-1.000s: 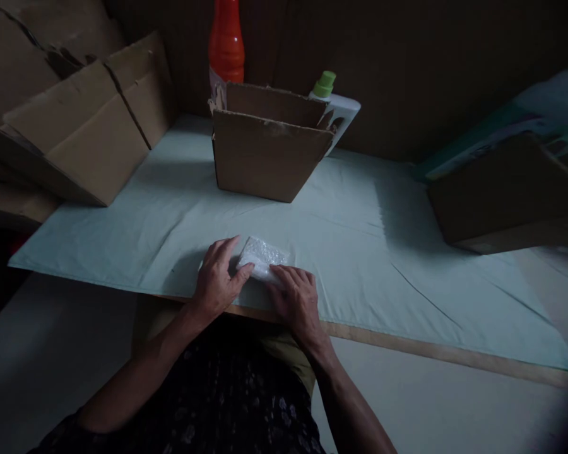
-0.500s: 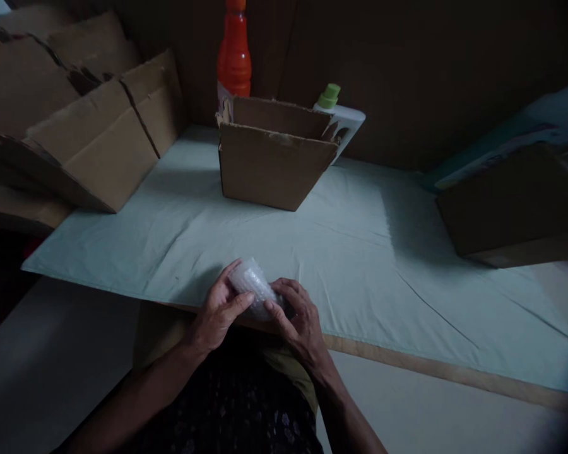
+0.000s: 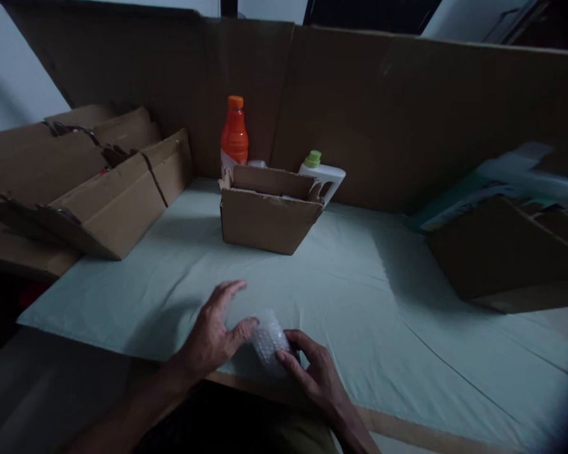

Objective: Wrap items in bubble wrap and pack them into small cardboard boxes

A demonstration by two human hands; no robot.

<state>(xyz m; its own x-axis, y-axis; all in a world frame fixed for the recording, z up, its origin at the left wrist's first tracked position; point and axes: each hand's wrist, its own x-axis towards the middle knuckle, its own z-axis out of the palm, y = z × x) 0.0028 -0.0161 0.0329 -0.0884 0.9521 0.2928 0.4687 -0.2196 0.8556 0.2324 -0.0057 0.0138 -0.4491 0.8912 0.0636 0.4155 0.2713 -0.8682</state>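
A small roll of bubble wrap (image 3: 269, 342), or something bundled in it, is held over the near edge of the table; any contents are hidden. My right hand (image 3: 312, 366) grips its right side between thumb and fingers. On the other side my left hand (image 3: 218, 328) is open, fingers stretched out and spread from the thumb. Its thumb tip is close to the bundle's upper left; whether it touches I cannot tell.
Pale green cloth (image 3: 341, 271) covers the table. An open cardboard box (image 3: 265, 221) stands ahead, with an orange bottle (image 3: 235, 135) and a white green-capped bottle (image 3: 329, 175) behind. Cardboard boxes (image 3: 123, 205) stand left, another box (image 3: 492, 252) right. A cardboard wall (image 3: 383, 113) closes the back.
My left hand has let go of the bubble-wrapped bundle and opened, while my right hand still holds it. The view has tilted up, showing more of the back wall.
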